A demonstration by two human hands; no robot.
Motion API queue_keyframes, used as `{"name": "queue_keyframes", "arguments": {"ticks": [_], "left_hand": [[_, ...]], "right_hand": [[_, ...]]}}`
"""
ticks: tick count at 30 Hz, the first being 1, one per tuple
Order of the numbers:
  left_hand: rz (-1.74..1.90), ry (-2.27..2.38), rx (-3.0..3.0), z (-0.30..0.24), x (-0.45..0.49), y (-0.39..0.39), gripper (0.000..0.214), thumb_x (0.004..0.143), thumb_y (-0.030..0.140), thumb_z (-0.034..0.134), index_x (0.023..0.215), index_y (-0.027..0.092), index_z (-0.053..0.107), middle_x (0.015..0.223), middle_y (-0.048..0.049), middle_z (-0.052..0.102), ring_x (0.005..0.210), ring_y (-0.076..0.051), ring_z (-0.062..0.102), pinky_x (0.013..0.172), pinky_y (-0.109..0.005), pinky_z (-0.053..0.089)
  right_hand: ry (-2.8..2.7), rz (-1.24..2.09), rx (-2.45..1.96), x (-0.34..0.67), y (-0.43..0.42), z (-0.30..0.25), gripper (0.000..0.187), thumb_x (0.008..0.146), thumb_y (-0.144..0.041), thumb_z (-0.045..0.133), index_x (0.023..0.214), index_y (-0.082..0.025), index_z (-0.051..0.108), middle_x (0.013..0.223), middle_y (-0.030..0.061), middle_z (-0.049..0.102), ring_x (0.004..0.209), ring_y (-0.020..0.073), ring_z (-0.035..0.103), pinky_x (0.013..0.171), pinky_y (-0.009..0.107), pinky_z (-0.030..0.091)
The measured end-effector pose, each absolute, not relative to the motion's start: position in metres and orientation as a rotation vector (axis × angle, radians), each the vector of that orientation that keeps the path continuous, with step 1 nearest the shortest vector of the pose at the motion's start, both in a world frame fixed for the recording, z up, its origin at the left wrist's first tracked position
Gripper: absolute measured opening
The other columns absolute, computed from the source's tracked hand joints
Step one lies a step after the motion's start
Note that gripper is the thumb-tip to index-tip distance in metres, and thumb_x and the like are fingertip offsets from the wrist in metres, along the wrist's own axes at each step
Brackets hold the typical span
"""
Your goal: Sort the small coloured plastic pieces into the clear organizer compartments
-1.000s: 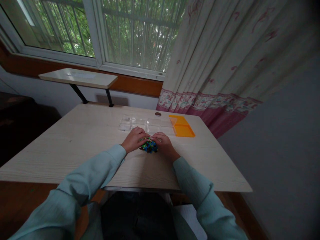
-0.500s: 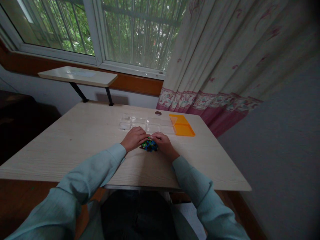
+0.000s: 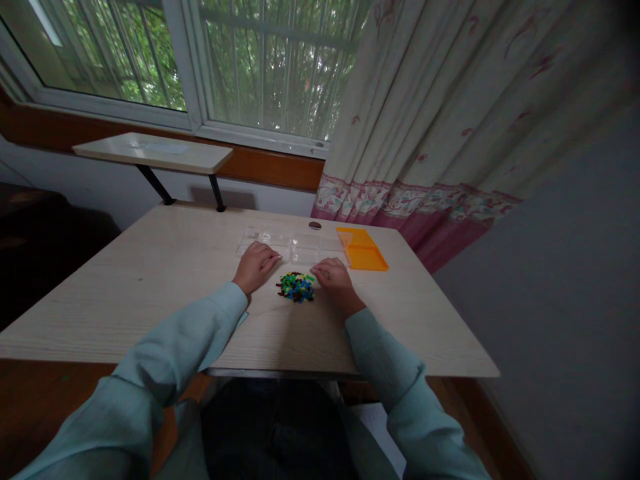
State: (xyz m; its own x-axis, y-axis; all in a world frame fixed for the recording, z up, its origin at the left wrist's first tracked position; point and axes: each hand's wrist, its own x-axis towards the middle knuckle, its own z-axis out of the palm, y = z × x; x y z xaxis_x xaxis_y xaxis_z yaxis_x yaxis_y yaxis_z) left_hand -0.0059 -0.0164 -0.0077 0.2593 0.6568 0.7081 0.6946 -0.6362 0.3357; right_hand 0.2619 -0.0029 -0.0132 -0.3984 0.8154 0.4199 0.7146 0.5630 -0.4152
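A pile of small blue, green, yellow and dark brown plastic pieces (image 3: 296,287) lies on the table in front of me, too small to name exactly. My left hand (image 3: 256,267) is beyond the pile's left side, at the near edge of a clear divided tray (image 3: 306,251). Its thumb and fingers are pinched together; whatever they hold is too small to make out. To the right of the pile rests my right hand (image 3: 336,281), its fingers also closed in a pinch near the pieces. Anything between those fingertips cannot be made out.
An orange tray (image 3: 367,250) lies at the clear tray's right end. Behind them is a round dark hole (image 3: 315,225) in the pale wooden table (image 3: 165,287). A raised shelf (image 3: 160,152) stands at the back left, and a curtain (image 3: 425,153) hangs behind the right side.
My hands have moved apart from above the pile, the left one away to the left towards the clear tray, the right one slightly rightward. The pile is now fully uncovered and looks flatter.
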Motion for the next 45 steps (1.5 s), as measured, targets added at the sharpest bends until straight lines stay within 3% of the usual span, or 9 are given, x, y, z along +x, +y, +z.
{"name": "queue_keyframes", "arguments": {"ticks": [12,18,28,34,45], "left_hand": [[-1.25,-1.545,-2.326,-0.011,-0.016,-0.011,0.037,0.101,0.036,0.038,0.079,0.019,0.063,0.078,-0.0063,0.06,0.082,-0.022,0.05,0.082,-0.038,0.039],[-1.109,-1.698,-2.117,-0.01,-0.017,-0.012,0.035,0.098,0.038,0.044,0.081,0.02,0.068,0.092,-0.0093,0.059,0.095,-0.027,0.046,0.085,-0.042,0.037],[-1.098,-1.785,-2.085,-0.016,-0.018,-0.007,0.025,0.092,0.037,0.053,0.1,0.022,0.073,0.103,-0.0109,0.056,0.105,-0.03,0.045,0.091,-0.045,0.037],[-1.066,-1.793,-2.109,-0.017,-0.019,-0.006,0.032,0.093,0.028,0.049,0.117,0.025,0.07,0.104,-0.0108,0.056,0.102,-0.029,0.045,0.09,-0.045,0.038],[-1.214,-1.678,-2.191,-0.014,-0.018,-0.008,0.035,0.093,0.021,0.046,0.122,0.024,0.066,0.101,-0.011,0.056,0.1,-0.027,0.046,0.09,-0.046,0.039]], "right_hand": [[-2.424,0.167,-1.418,0.264,-0.01,-0.005,0.013,0.087,-0.03,0.067,0.092,-0.024,0.077,0.1,0.0048,0.071,0.101,0.0224,0.054,0.083,0.033,0.031],[-2.426,0.161,-1.442,0.262,-0.012,-0.004,0.011,0.087,-0.028,0.066,0.089,-0.022,0.075,0.098,0.0054,0.07,0.1,0.0218,0.053,0.083,0.032,0.031],[-2.376,0.22,-1.43,0.262,-0.008,-0.01,0.011,0.088,-0.024,0.062,0.087,-0.02,0.071,0.097,0.0058,0.07,0.098,0.0207,0.056,0.086,0.031,0.034],[-2.276,0.237,-1.425,0.262,-0.009,-0.008,0.013,0.09,-0.023,0.058,0.09,-0.018,0.069,0.091,0.006,0.071,0.089,0.0194,0.058,0.081,0.029,0.037],[-1.96,0.43,-1.203,0.252,-0.014,-0.004,0.017,0.088,-0.027,0.054,0.093,-0.019,0.069,0.093,0.0073,0.071,0.09,0.0204,0.062,0.086,0.033,0.047]]}}
